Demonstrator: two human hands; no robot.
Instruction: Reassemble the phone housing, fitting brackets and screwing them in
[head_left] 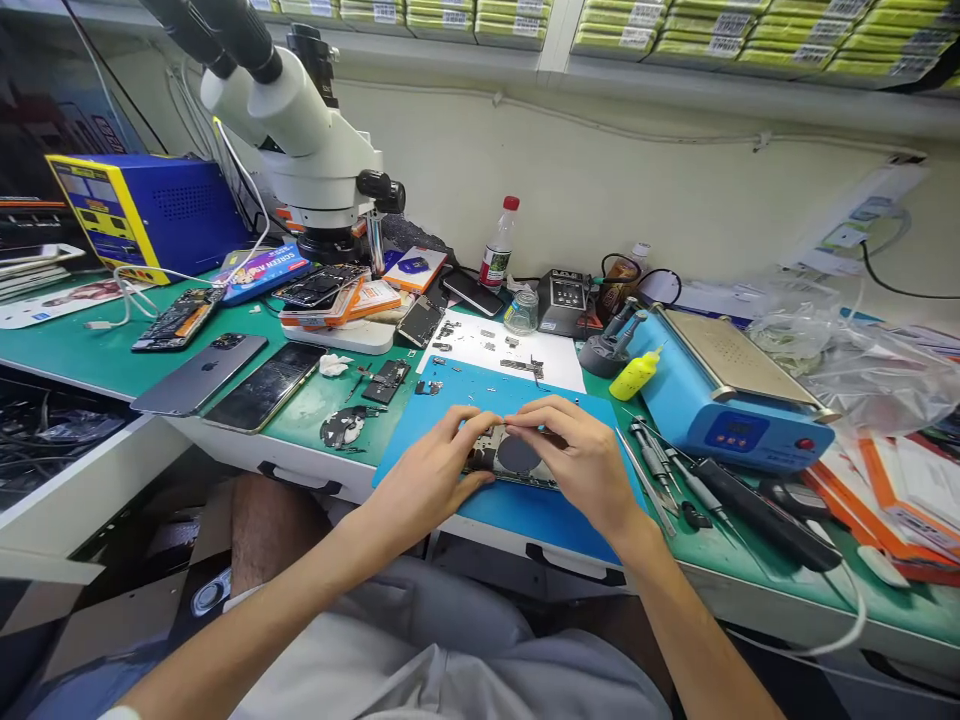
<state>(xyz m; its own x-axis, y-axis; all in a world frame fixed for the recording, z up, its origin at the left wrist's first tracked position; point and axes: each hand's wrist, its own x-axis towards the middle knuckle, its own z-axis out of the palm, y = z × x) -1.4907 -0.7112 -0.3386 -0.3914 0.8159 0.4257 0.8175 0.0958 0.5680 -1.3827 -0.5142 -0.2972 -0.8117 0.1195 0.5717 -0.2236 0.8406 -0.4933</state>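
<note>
An opened phone housing [519, 455] with a dark round pad inside lies on the blue mat [469, 505], partly covered by my hands. My left hand [431, 468] grips its left part, thumb at the near edge and fingers over the far edge. My right hand [577, 455] comes over it from the right, with thumb and fingers pinched together close to the left fingertips. Whatever sits in that pinch is too small to make out. Beyond the housing, a white sheet [480, 350] carries several small phone parts.
To the left lie a grey phone [202, 372], a black phone [264, 386] and a microscope [315, 150] stands behind. On the right are screwdrivers [652, 455], tweezers [645, 482], a yellow bottle [634, 376] and a blue heating plate machine [739, 400]. A drawer [112, 490] stands open at left.
</note>
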